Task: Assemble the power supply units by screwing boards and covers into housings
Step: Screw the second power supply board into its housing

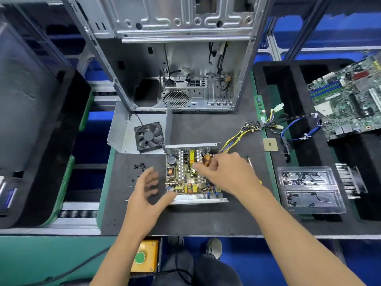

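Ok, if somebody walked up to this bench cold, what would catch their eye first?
Probably the open metal power supply housing with its crowded circuit board at the centre of the dark mat, with the right hand over the board and the left hand spread at its left edge. Behind it stands the big bare silver computer case, and a green motherboard lies in the black foam tray at far right.

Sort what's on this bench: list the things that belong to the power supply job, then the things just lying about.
Job: circuit board in its housing, cover with fan, loose screws, left hand, right hand.

Lying about: PC case, motherboard, CPU chip, heatsink, plastic tray.
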Motion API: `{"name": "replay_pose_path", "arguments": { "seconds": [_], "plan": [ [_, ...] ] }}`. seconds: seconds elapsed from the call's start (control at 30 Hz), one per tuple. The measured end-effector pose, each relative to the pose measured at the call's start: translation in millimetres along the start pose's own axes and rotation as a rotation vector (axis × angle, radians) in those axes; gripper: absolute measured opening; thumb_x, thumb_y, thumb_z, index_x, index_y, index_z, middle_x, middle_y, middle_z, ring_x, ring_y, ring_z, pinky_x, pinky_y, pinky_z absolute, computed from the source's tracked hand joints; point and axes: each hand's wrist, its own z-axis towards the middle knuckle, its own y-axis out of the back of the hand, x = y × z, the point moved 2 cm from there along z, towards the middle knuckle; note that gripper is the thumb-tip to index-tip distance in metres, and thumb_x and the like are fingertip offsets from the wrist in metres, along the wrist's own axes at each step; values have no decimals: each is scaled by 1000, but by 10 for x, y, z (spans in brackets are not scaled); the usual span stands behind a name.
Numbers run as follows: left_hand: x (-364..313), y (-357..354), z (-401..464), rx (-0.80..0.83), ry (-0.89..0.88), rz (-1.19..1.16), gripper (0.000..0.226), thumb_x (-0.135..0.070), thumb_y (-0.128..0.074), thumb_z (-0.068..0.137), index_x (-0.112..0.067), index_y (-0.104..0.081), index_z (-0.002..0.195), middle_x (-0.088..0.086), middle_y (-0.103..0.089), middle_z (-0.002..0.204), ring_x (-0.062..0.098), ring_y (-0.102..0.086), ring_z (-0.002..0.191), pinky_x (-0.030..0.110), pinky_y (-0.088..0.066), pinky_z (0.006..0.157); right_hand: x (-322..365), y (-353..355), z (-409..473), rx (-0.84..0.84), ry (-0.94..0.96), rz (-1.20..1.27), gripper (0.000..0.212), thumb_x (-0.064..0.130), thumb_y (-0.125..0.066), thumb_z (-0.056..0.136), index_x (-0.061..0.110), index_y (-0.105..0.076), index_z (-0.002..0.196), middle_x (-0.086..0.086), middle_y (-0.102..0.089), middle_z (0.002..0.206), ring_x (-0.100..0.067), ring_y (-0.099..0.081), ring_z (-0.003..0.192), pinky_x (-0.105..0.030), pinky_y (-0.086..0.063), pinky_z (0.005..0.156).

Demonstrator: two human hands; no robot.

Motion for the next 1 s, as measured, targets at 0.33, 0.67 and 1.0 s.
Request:
{"name": "replay_pose_path", "arguments": {
  "seconds": [0.33, 0.67, 1.0],
  "plan": [
    [170, -112, 96, 116, 155, -208, 113, -70, -90, 46, -47, -37, 143, -27, -62, 126, -1, -63, 112, 29, -52, 96, 343, -102, 29, -16, 56, -241, 38, 41, -53, 84, 17, -35, 61, 1, -35, 62, -31, -42, 65, -34, -29, 55],
    [84, -89, 92, 166, 151, -230, 110, -55, -89, 55, -43, -30, 148, -28, -59, 128, -4, -62, 111, 25, -50, 96, 348, -220, -80, -133, 2, -168, 44, 27, -57, 86, 15, -26, 57, -1, -32, 55, -30, -33, 53, -33, -20, 45],
    [44, -128, 46, 159, 163, -268, 103, -56, -86, 56, -50, -29, 142, -30, -56, 130, -13, -57, 112, 14, -46, 91, 512, -267, -190, -192, -157, -388, 27, 31, -44, 96, 12, -48, 77, -3, -44, 67, -27, -38, 62, -32, -28, 52]
  ]
}}
